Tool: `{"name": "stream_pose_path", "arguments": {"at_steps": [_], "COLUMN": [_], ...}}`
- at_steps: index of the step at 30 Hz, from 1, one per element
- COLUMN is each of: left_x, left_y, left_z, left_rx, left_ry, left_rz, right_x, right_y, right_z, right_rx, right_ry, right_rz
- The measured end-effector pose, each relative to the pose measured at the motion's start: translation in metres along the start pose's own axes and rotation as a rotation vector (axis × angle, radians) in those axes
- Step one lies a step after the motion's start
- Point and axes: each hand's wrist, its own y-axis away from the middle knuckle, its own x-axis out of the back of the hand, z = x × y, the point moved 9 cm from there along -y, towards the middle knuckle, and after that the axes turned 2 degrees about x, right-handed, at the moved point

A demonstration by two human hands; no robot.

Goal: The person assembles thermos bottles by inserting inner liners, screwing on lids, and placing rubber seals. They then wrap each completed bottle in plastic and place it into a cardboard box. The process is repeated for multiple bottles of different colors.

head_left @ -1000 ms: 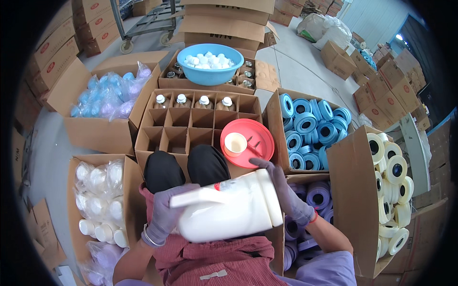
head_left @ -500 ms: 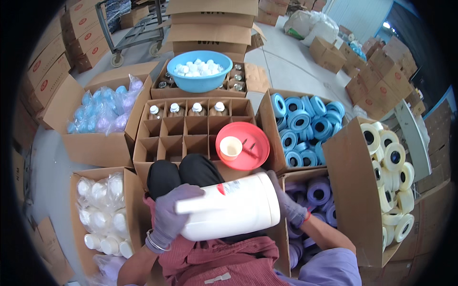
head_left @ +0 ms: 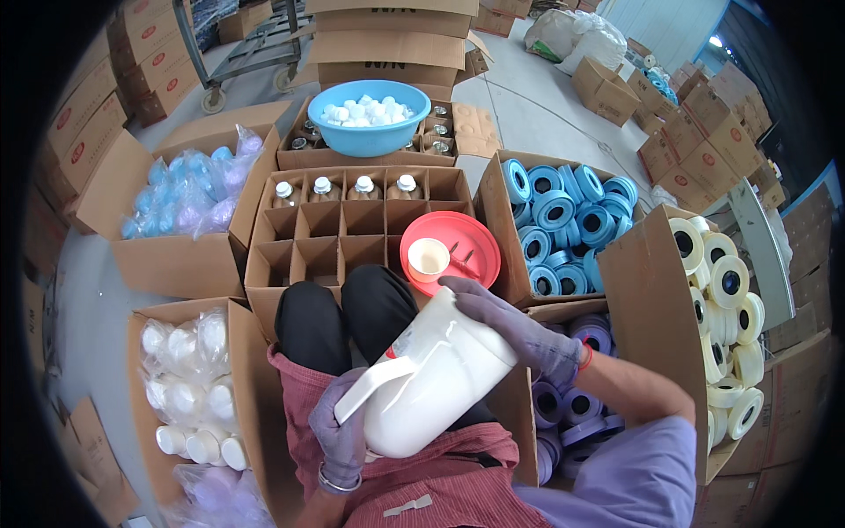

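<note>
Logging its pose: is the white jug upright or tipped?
Tipped: the white jug slants sideways, left hand by its handle, right hand at its upper-right end.

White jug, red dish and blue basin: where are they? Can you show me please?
White jug (head_left: pixel 440 377): head view, on the middle of its body.
Red dish (head_left: pixel 481 252): head view, on its bare inside, right of the cup.
Blue basin (head_left: pixel 368 140): head view, on its outer wall.

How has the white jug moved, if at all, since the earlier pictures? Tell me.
Yes: against the red dish, the white jug has tilted, its right end swinging nearer the dish.
</note>
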Motion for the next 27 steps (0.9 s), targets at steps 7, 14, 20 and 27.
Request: {"name": "stream_pose_path", "arguments": {"at_steps": [7,14,20,27], "left_x": [0.034,0.046,0.03,0.046], "left_y": [-0.003,0.009,0.023,0.01], "left_z": [0.023,-0.002,0.019,-0.004], "left_rx": [0.286,0.642,0.335,0.57], "left_ry": [-0.56,-0.142,-0.634,-0.38], "left_rz": [-0.48,-0.8,-0.508,-0.37], "right_x": [-0.115,-0.156,-0.118,-0.067], "right_y": [-0.014,0.065,0.007,-0.058], "right_z": [-0.023,-0.047,-0.009,-0.02], "right_rx": [0.636,1.2,0.763,0.539], "right_ry": [0.86,0.958,0.858,0.422], "right_rz": [-0.127,-0.659,-0.378,-0.271]}}
